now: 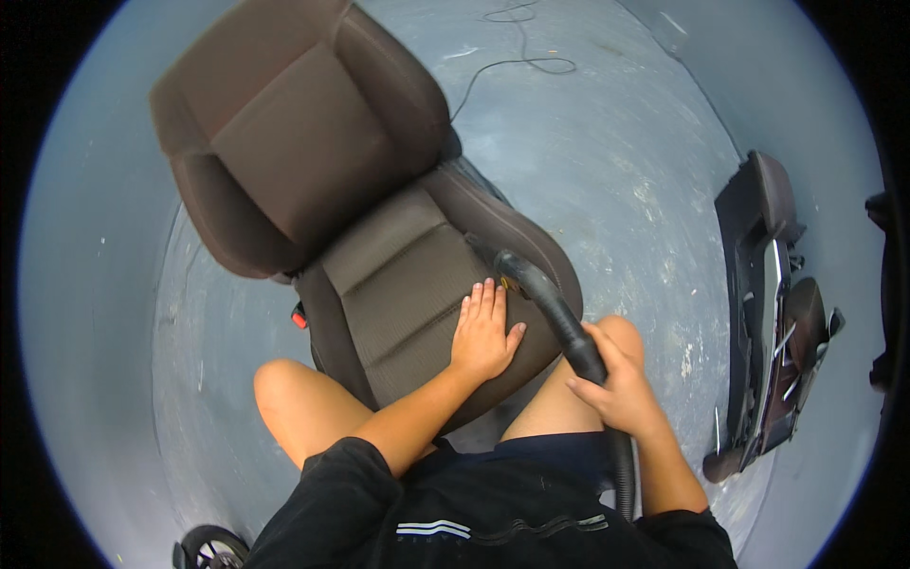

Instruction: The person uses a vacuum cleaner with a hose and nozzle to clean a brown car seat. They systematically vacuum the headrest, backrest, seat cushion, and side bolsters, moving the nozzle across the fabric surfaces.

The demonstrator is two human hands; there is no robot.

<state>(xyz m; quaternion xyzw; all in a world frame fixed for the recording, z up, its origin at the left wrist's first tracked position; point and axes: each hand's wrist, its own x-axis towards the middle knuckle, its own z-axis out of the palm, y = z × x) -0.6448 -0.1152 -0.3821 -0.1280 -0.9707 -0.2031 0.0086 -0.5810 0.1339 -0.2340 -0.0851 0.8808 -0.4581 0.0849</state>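
Note:
A brown fabric car seat (398, 275) stands on the floor in front of me, its backrest (294, 133) leaning away to the far left. My left hand (485, 337) lies flat on the seat cushion, fingers stretched out. In my right hand (616, 379) is a black vacuum cleaner wand (555, 308), with the fingers wrapped round it. Its head end reaches the right side of the cushion, just beyond my left fingertips, beside a small yellow mark. A ribbed hose (623, 474) runs down from the wand past my right thigh.
A red seat belt buckle (300, 320) sits at the seat's left side. A dark cable (512, 63) trails over the grey floor (626, 171) behind the seat. Car door panels (768, 313) lean along the right wall. A black wheel (213, 547) shows at the lower left.

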